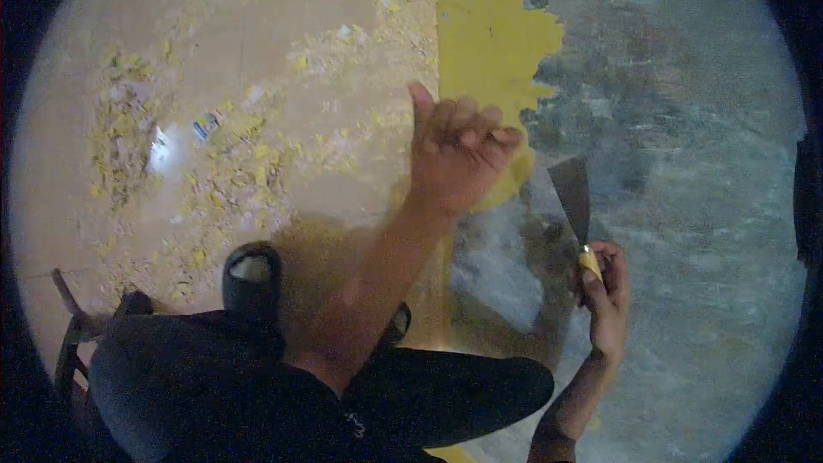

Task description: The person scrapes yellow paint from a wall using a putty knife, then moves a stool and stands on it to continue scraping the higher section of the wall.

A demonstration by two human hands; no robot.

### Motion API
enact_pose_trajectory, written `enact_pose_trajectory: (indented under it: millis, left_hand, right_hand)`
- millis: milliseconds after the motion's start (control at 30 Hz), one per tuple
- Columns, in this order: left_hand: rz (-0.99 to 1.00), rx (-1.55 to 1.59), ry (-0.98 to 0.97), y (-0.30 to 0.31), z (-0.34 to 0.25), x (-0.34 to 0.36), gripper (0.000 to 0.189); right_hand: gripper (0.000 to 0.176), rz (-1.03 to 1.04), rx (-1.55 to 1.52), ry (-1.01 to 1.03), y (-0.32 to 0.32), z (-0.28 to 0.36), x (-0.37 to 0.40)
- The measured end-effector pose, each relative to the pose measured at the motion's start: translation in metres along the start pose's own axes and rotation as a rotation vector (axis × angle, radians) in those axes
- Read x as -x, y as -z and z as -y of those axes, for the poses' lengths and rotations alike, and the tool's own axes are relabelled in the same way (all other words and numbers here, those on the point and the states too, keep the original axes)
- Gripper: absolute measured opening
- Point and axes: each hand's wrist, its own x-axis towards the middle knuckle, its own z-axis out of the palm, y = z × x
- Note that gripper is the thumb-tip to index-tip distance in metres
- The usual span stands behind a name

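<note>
Left hand point(463, 154), right hand point(607, 287) with scraper point(574, 197); yellow-patched surface point(686, 206), flake-strewn floor point(257, 26).

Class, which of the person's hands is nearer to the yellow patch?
The left hand, seen against the lower part of the yellow patch. The right hand, gripping the scraper, is lower and farther right.

This was apparently a room under renovation, though the kind of building was unclear. Flakes point(267, 173) littered the tan floor point(266, 13), and ragged-edged yellow paint point(489, 26) bordered a patchy grey-green surface point(703, 223).
</note>
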Motion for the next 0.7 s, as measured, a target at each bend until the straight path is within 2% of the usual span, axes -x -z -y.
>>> enact_pose_trajectory:
  millis: [33, 67, 100, 133, 167, 200, 233, 300, 367, 400, 467, 500, 567, 700]
  left_hand:
    - [-0.026, -0.109, -0.045, 0.012, -0.009, 0.001, 0.052]
    - [-0.033, -0.09, -0.059, 0.025, -0.017, 0.004, 0.052]
    - [-0.197, -0.181, -0.055, 0.038, -0.024, 0.009, 0.059]
    - [-0.361, -0.275, -0.049, 0.053, -0.026, 0.017, 0.066]
    - [-0.363, -0.265, -0.06, 0.071, -0.021, 0.031, 0.066]
    - [-0.649, -0.88, -0.028, 0.091, -0.012, 0.047, 0.061]
    - [-0.921, -1.508, 0.014, 0.102, -0.002, 0.06, 0.057]
    - [-0.978, -1.745, 0.026, 0.106, 0.037, 0.088, 0.042]
    - [-0.756, -1.912, 0.007, 0.125, 0.074, 0.126, 0.047]
    - [-0.762, -1.909, 0.008, 0.125, 0.092, 0.136, 0.047]
    - [-0.589, -1.946, 0.135, 0.123, 0.118, 0.149, 0.054]
    - [-0.596, -1.943, 0.138, 0.123, 0.122, 0.15, 0.054]
    - [-0.73, -1.878, 0.166, 0.126, 0.127, 0.148, 0.056]
    - [-0.806, -1.931, 0.199, 0.129, 0.125, 0.14, 0.058]
  right_hand:
    - [0.038, -0.005, 0.025, -0.011, 0.0, -0.004, -0.002]
    - [0.033, -0.002, 0.134, 0.091, -0.002, -0.019, -0.008]
    - [0.03, 0.006, 0.241, 0.196, -0.002, -0.034, -0.012]
    - [0.03, 0.011, 0.259, 0.191, -0.003, -0.048, -0.014]
    - [0.029, 0.008, 0.309, 0.148, -0.006, -0.063, -0.015]
    - [0.028, 0.005, 0.352, 0.111, -0.01, -0.071, -0.015]
    - [0.028, 0.03, 0.237, 0.039, -0.02, -0.072, -0.015]
    - [0.028, 0.019, 0.314, 0.017, -0.033, -0.085, -0.013]
    - [0.028, -0.002, 0.395, -0.02, -0.045, -0.1, -0.007]
    - [0.028, -0.034, 0.447, 0.035, -0.049, -0.106, -0.007]
    - [0.028, -0.057, 0.508, 0.089, -0.052, -0.11, -0.009]
    - [0.028, -0.079, 0.534, 0.075, -0.054, -0.11, -0.01]
    - [0.028, -0.101, 0.561, 0.062, -0.055, -0.112, -0.009]
    - [0.029, -0.1, 0.442, 0.088, -0.059, -0.123, -0.008]
